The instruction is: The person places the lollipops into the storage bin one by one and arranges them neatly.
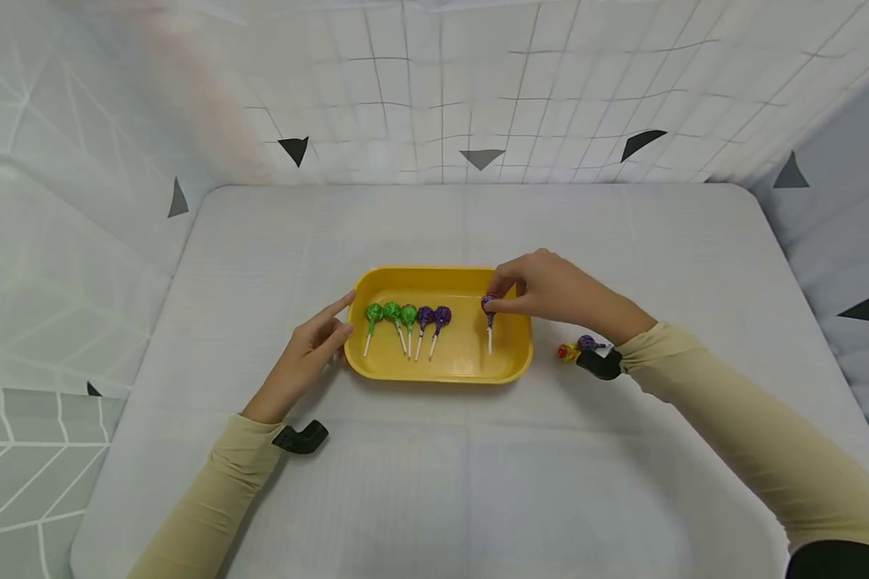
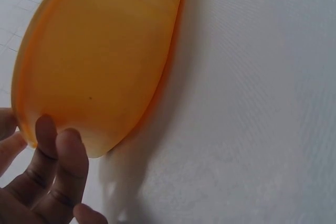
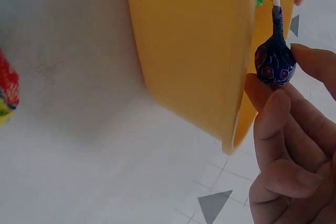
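Note:
A yellow tray [image 1: 463,370] stands on the white-covered table. Inside it, green-wrapped lollipops [image 1: 392,310] lie in a row beside two purple-wrapped lollipops [image 1: 433,315], sticks toward me. My left hand [image 1: 304,354] holds the tray's left end, fingers against the outer wall in the left wrist view. Over the tray's right part, my right hand [image 1: 558,289] pinches another purple lollipop [image 3: 274,62] by its wrapped head, between thumb and fingers. Its white stick [image 1: 489,341] points toward me. Whether this lollipop touches the tray floor, I cannot tell.
Right of the tray, under my right wrist, lie a red-and-yellow lollipop [image 1: 567,352] and a purple lollipop [image 1: 588,342], partly hidden by the black wrist mount [image 1: 599,365]. Behind the table [image 1: 463,225] hangs a white grid-patterned cloth [image 1: 442,104].

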